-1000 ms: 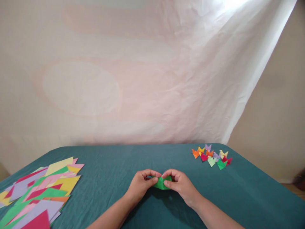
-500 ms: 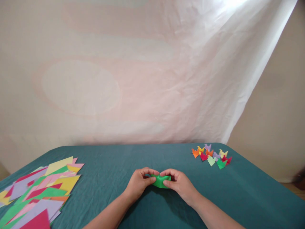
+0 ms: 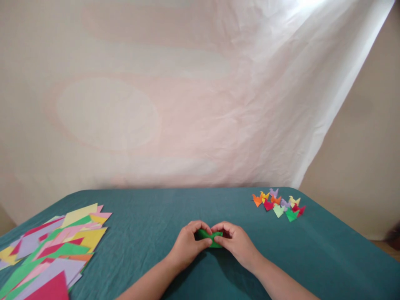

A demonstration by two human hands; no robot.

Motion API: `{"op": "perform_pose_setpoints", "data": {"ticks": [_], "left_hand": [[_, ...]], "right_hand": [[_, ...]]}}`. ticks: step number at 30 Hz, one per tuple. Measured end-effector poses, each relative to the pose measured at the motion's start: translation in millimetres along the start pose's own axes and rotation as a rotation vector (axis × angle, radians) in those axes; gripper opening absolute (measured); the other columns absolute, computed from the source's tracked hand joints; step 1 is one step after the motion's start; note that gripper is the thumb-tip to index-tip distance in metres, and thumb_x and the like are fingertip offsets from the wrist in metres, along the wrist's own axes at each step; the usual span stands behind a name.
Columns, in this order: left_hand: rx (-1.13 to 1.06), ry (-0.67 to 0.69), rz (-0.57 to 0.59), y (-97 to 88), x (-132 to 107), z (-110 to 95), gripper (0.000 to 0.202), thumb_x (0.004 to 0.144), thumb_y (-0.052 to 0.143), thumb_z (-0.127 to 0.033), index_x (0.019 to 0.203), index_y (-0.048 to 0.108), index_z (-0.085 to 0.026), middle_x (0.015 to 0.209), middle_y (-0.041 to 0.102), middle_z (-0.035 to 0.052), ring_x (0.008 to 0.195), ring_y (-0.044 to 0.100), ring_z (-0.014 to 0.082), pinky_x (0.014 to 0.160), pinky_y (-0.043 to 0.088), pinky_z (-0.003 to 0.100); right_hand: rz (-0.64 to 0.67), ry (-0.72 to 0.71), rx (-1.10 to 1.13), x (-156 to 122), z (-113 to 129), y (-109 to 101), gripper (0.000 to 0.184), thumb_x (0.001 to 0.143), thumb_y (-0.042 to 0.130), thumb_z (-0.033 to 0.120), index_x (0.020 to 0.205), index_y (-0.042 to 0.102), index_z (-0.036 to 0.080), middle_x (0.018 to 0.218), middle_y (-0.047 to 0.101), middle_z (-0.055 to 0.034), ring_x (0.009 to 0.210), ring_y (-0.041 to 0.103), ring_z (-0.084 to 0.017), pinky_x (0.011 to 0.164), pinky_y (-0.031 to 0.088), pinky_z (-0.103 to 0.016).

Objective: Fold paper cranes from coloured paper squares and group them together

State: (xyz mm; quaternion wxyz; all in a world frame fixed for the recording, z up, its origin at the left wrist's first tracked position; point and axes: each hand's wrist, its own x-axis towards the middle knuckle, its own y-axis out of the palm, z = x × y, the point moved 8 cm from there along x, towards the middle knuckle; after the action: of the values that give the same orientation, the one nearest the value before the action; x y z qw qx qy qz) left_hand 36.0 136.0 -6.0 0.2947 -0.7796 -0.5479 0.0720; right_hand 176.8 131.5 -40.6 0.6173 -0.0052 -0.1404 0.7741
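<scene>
A small piece of folded green paper (image 3: 215, 244) is pinched between both hands at the front middle of the table. My left hand (image 3: 189, 241) grips its left part, thumb in front and fingers behind. On the right part, my right hand (image 3: 236, 241) closes in the same way, thumb tip near the paper's middle. The two thumbs and the index fingertips almost meet. Much of the paper is hidden behind the fingers, so its exact folds cannot be made out.
On the left of the dark green table cover (image 3: 150, 216) lies a spread pile of coloured paper sheets (image 3: 62, 250). Several small folded paper birds (image 3: 279, 211) stand grouped at the back right. A pale cloth (image 3: 187, 104) hangs behind the table.
My left hand has shifted slightly right, its thumb closer to the right one. The green paper now bends inward at the middle and shows less of its front.
</scene>
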Motion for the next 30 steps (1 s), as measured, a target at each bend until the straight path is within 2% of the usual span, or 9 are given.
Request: {"op": "perform_pose_setpoints", "data": {"ticks": [4,14,23,30], "left_hand": [[0.082,-0.024,-0.044,1.1,-2,2,0.018,0.066,0.063,-0.015,0.083,0.065,-0.021,0.086,0.066,-0.0006,0.087,0.058,0.0181,0.079,0.041,0.026],[0.102,-0.057,-0.017,-0.1,1,10,0.019,0.065,0.063,-0.016,0.083,0.067,-0.021,0.086,0.066,0.001,0.086,0.058,0.0199,0.077,0.041,0.027],[0.12,-0.042,0.072,-1.4,4,12,0.024,0.064,0.062,-0.014,0.085,0.069,-0.02,0.085,0.068,0.0002,0.084,0.058,0.0192,0.074,0.039,0.025],[0.09,-0.038,0.109,-3.2,5,15,0.025,0.064,0.059,-0.013,0.086,0.069,-0.018,0.077,0.067,-0.0019,0.073,0.056,0.0163,0.066,0.038,0.023]], "right_hand": [[0.001,-0.001,-0.022,1,-4,3,0.02,0.076,0.064,0.021,0.095,0.068,0.02,0.088,0.068,-0.0025,0.08,0.062,-0.019,0.071,0.047,-0.027],[-0.014,-0.053,-0.133,-2,5,-2,0.019,0.075,0.063,0.017,0.092,0.07,0.021,0.086,0.067,-0.002,0.077,0.06,-0.018,0.07,0.046,-0.027],[-0.046,-0.117,-0.262,-3,12,-3,0.023,0.074,0.062,0.011,0.09,0.073,0.024,0.078,0.063,-0.0004,0.07,0.057,-0.015,0.065,0.044,-0.025],[-0.026,-0.129,-0.286,-4,17,-3,0.026,0.075,0.062,0.011,0.093,0.073,0.025,0.079,0.064,-0.0008,0.071,0.058,-0.015,0.065,0.044,-0.025]]}}
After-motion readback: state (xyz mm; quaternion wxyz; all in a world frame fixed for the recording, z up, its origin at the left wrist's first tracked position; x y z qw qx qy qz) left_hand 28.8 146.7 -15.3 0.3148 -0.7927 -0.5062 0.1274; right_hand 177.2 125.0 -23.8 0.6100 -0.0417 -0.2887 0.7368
